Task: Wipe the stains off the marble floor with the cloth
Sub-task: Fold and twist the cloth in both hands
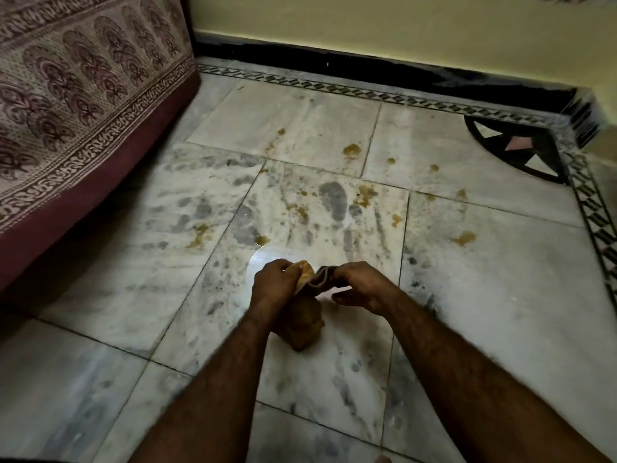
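Note:
Both my hands hold an orange-brown cloth [305, 320] above the marble floor [500, 312] at the middle of the view. My left hand [273, 284] grips its upper left part. My right hand [362, 285] pinches its darker grey edge on the right. The rest of the cloth hangs down below my hands, close to the floor. Several yellow-brown stains lie on the tiles beyond my hands, among them a blot [351, 149] far ahead, a smear [365, 195] nearer and a patch [464, 237] to the right.
A bed or sofa with a patterned maroon cover [73, 105] stands along the left. A black skirting [367, 66] and yellow wall run across the back. A black patterned border [591, 202] and a corner inlay [521, 148] mark the floor at the right.

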Demonstrator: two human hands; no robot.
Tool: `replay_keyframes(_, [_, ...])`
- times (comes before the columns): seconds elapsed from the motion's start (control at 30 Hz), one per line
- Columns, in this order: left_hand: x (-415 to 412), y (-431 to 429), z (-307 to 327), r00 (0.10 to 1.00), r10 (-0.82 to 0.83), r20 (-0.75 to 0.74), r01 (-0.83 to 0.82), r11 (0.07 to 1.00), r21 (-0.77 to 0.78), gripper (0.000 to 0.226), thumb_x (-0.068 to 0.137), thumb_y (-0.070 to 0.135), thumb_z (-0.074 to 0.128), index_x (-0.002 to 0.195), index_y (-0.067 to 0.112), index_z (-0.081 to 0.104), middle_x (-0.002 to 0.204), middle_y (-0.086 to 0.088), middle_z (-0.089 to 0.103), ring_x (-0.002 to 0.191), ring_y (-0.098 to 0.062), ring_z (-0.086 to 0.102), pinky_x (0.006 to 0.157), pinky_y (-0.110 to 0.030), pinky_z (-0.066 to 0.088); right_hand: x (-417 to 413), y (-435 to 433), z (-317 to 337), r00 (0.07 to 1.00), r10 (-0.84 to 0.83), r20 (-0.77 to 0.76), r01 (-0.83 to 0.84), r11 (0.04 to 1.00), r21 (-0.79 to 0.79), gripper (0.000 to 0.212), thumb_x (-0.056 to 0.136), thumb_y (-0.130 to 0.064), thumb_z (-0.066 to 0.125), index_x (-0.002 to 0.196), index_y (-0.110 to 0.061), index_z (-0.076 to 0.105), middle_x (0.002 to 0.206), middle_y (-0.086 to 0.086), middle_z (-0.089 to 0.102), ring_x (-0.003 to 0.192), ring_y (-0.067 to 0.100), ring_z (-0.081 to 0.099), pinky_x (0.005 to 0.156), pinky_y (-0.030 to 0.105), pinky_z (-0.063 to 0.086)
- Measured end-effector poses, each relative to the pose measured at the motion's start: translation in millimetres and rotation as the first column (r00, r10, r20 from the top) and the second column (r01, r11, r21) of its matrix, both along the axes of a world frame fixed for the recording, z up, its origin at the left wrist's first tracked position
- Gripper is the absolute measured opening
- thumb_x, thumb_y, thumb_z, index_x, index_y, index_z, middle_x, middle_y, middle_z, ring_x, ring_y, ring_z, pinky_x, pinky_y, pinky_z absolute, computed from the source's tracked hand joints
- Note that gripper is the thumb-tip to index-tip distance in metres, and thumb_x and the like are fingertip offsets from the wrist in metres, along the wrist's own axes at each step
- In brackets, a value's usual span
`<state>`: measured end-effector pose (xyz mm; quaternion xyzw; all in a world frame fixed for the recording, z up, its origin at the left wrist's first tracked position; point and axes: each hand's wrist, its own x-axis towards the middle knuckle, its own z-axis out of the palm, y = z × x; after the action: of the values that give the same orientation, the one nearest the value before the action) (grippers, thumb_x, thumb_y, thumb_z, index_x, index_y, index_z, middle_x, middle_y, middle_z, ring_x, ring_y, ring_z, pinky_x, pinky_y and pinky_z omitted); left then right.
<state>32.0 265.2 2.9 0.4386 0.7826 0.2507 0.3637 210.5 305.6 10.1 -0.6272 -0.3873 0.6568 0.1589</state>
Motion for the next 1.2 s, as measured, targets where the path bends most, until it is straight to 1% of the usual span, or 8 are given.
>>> replay_keyframes(0.1, [4.2, 2.6, 10.2, 0.990, 0.103, -0.093, -0.104, 0.995, -0.011, 0.030, 0.091, 0.040, 0.055, 0.079, 0.012, 0.059, 0.076, -0.001, 0.058, 0.080, -0.026, 0.057, 0.065, -0.031, 0.035, 3.1, -1.7, 3.3, 0.982, 0.149, 0.115, -0.154, 0.988, 0.029, 0.019, 0.092, -0.023, 0.064, 0.099, -0.009, 0.073, 0.110, 0.004, 0.075, 0.107, 0.021, 0.067, 0.087, 0.038, 0.051])
replay_keyframes(0.33, [11.4, 15.2, 23.3, 0.955, 0.274, -0.115, -0.278, 0.960, -0.022, 0.027, 0.094, 0.036, 0.050, 0.101, 0.009, 0.052, 0.114, -0.016, 0.062, 0.107, -0.038, 0.059, 0.078, -0.033, 0.040, -5.9, -6.8, 13.0, 0.947, 0.318, -0.052, -0.314, 0.947, 0.073, 0.032, 0.087, -0.058, 0.072, 0.096, -0.028, 0.067, 0.093, -0.007, 0.074, 0.105, 0.018, 0.072, 0.090, 0.039, 0.045])
replay_keyframes(0.47, [10.5, 17.7, 21.1, 0.942, 0.337, 0.001, -0.335, 0.938, -0.089, 0.042, 0.093, 0.039, 0.051, 0.120, 0.006, 0.055, 0.126, -0.018, 0.061, 0.112, -0.037, 0.060, 0.092, -0.038, 0.050, -17.8, -7.5, 13.3, 0.857, 0.508, 0.087, -0.514, 0.829, 0.221, 0.034, 0.081, -0.042, 0.090, 0.088, -0.027, 0.060, 0.075, -0.018, 0.060, 0.074, -0.001, 0.056, 0.066, 0.023, 0.037])
replay_keyframes(0.57, [10.1, 16.5, 21.6, 0.937, 0.348, 0.026, -0.343, 0.932, -0.119, 0.047, 0.096, 0.039, 0.050, 0.128, 0.005, 0.053, 0.130, -0.019, 0.060, 0.116, -0.037, 0.059, 0.092, -0.037, 0.047, -28.1, -10.9, 8.0, 0.844, 0.423, 0.329, -0.514, 0.814, 0.271, 0.053, 0.082, -0.054, 0.083, 0.111, -0.023, 0.052, 0.092, -0.013, 0.057, 0.082, 0.003, 0.053, 0.062, 0.023, 0.037])
replay_keyframes(0.73, [1.3, 16.9, 21.0, 0.944, 0.324, 0.059, -0.316, 0.942, -0.111, 0.049, 0.098, 0.040, 0.049, 0.130, 0.003, 0.050, 0.129, -0.020, 0.060, 0.118, -0.038, 0.057, 0.089, -0.036, 0.046, -30.3, 2.2, 13.5, 0.842, 0.302, 0.447, -0.485, 0.787, 0.381, 0.022, 0.092, -0.033, 0.070, 0.090, -0.011, 0.068, 0.081, 0.001, 0.064, 0.080, 0.019, 0.060, 0.058, 0.027, 0.039])
replay_keyframes(0.87, [-10.9, 11.8, 15.3, 0.972, 0.132, 0.194, -0.134, 0.991, -0.002, 0.047, 0.094, 0.052, 0.057, 0.102, 0.007, 0.069, 0.096, -0.008, 0.073, 0.099, -0.034, 0.069, 0.079, -0.038, 0.052, -22.7, 22.0, 24.0, 0.835, 0.263, 0.483, -0.475, 0.788, 0.393, 0.030, 0.098, -0.033, 0.063, 0.092, -0.005, 0.072, 0.086, 0.010, 0.070, 0.082, 0.024, 0.064, 0.065, 0.030, 0.043])
replay_keyframes(0.97, [-16.2, 3.9, 20.1, 0.886, 0.003, 0.464, 0.030, 0.997, -0.065, 0.049, 0.080, 0.054, 0.076, 0.101, 0.009, 0.075, 0.093, -0.012, 0.078, 0.090, -0.030, 0.075, 0.087, -0.051, 0.060, -12.8, 40.7, 29.9, 0.866, 0.193, 0.462, -0.408, 0.806, 0.428, 0.026, 0.099, -0.032, 0.062, 0.106, -0.009, 0.072, 0.102, 0.010, 0.070, 0.095, 0.027, 0.066, 0.076, 0.035, 0.051])
replay_keyframes(1.2, [-16.3, -0.2, 36.4, 0.717, -0.097, 0.691, 0.229, 0.968, -0.101, 0.044, 0.075, 0.016, 0.085, 0.115, 0.003, 0.070, 0.111, -0.019, 0.074, 0.104, -0.037, 0.071, 0.096, -0.052, 0.055, -1.8, 51.1, 18.4, 0.923, 0.055, 0.380, -0.220, 0.886, 0.407, 0.026, 0.095, -0.035, 0.074, 0.112, -0.015, 0.071, 0.115, 0.008, 0.071, 0.101, 0.026, 0.069, 0.085, 0.043, 0.062])
